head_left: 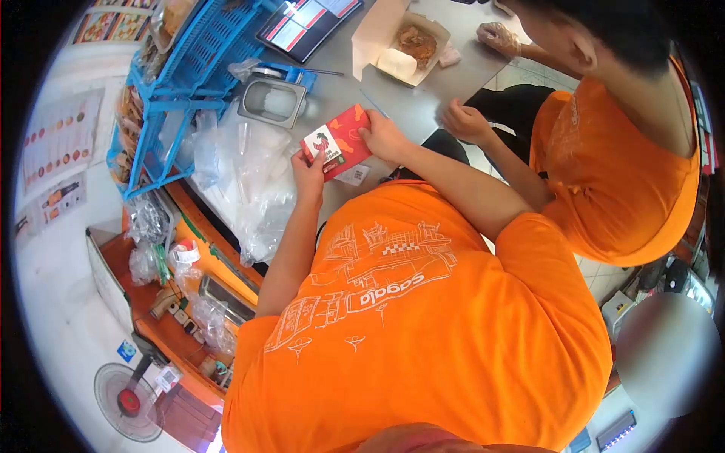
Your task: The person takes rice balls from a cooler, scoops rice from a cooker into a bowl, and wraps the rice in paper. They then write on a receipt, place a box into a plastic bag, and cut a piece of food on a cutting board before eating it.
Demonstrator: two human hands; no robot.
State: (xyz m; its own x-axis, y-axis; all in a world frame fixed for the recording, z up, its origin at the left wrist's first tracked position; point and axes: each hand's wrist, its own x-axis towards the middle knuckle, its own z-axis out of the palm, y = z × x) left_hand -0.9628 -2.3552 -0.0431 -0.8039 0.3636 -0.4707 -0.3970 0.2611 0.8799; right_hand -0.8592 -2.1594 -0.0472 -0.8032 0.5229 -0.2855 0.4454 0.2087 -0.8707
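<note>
A red packet (346,137) with a white label and a printed bird is held up between both hands. My left hand (308,172) grips its lower left corner, thumb on the front. At the upper right edge, my right hand (384,136) pinches the packet. Beyond it, an open cardboard box (432,69) on the metal counter (332,106) holds a browned piece of food (417,47) and a white item (397,65). A small card with a printed code (353,175) lies just below the packet.
Clear plastic bags (253,181) cover the counter's left part. Near them are a metal container (273,101), blue racks (181,83) and a tablet (308,26). A co-worker (615,162) in orange stands at the right, one gloved hand near the box.
</note>
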